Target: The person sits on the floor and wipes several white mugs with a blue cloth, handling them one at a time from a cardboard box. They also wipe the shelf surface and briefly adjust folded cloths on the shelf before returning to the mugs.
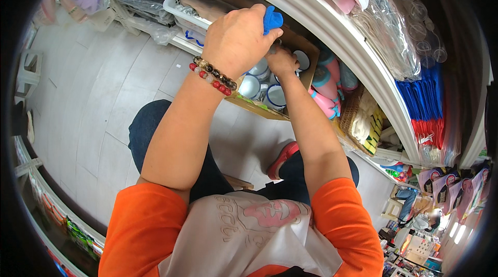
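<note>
My left hand [239, 39], with two bead bracelets at the wrist, is closed around a blue cloth [273, 20], whose bunched end sticks out past the thumb. It is raised over the left part of a cardboard box [258, 110]. Several white enamel mugs [249, 86] with blue rims stand in the box. My right hand [282, 61] reaches into the box among the mugs, its fingers bent at a pale object that is partly hidden; whether it grips that is unclear. Another mug [302, 60] stands just right of these fingers.
White shelving [350, 39] arches over the box. Left of it is a white plastic basket [183, 10] with plastic-wrapped goods. Pink and blue bottles [326, 82] and a wicker basket [350, 117] sit to the right. Blue and red packed goods [420, 98] hang farther right. A person [422, 218] sits far off.
</note>
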The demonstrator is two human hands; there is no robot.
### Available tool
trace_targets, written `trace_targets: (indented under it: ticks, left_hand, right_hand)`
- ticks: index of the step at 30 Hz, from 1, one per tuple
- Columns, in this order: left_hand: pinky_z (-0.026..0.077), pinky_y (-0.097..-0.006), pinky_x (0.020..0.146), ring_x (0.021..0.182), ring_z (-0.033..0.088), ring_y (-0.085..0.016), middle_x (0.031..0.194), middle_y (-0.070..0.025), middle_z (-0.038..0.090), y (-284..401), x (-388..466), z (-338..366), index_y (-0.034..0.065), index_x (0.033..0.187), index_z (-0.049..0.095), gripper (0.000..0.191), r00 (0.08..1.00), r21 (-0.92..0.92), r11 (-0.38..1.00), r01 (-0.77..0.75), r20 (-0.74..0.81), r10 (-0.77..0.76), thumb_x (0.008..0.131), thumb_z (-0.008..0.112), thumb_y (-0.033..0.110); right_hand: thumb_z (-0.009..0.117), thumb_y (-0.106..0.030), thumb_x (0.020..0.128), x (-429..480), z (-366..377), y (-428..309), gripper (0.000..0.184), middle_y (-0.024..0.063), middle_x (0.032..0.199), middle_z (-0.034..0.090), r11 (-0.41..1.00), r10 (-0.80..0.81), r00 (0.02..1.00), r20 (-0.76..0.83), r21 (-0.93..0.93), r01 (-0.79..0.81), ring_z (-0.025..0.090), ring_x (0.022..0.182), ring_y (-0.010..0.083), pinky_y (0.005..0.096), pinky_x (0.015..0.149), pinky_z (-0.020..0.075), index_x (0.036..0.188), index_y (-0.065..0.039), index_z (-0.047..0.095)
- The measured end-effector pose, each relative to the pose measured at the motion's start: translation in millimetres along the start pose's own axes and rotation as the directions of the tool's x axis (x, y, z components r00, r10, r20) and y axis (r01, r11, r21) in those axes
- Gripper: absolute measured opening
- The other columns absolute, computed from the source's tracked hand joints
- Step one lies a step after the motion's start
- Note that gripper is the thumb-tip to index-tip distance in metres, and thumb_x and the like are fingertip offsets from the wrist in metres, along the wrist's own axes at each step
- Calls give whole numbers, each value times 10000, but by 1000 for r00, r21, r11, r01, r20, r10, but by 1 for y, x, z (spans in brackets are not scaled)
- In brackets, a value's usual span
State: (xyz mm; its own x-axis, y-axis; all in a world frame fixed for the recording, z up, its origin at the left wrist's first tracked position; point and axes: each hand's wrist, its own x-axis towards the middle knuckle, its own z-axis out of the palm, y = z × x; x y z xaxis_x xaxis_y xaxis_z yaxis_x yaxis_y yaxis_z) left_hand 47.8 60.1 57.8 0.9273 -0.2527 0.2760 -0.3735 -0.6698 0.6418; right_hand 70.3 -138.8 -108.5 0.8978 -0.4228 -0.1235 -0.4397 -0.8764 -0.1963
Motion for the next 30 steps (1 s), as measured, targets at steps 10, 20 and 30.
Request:
trace_targets:
  ticks: [10,20,30]
  left_hand:
    - [528,-526,722,844,658,-463,827,-237,691,-3,1,6,16,959,640,417,999,-17,999,-30,-17,30,900,715,422]
    - [538,-515,722,854,666,-456,836,-234,696,-2,1,6,12,956,644,416,999,-5,999,-44,-13,44,900,716,418]
    - [565,-496,751,850,701,-398,866,-191,714,-1,-1,4,18,917,660,334,999,22,999,-29,-19,29,879,755,336]
  right_hand:
    - [718,-235,824,5,31,21,208,68,977,773,879,244,912,-331,473,-63,699,993,286,452,948,449,1010,-253,811]
    - [701,-83,756,-13,31,28,373,108,1016,715,907,-344,755,-558,10,421,665,960,299,448,874,485,1118,-143,769]
    - [657,-32,730,-33,-11,28,416,55,955,662,776,-585,564,-582,-200,598,628,885,295,429,795,507,1098,-187,776]
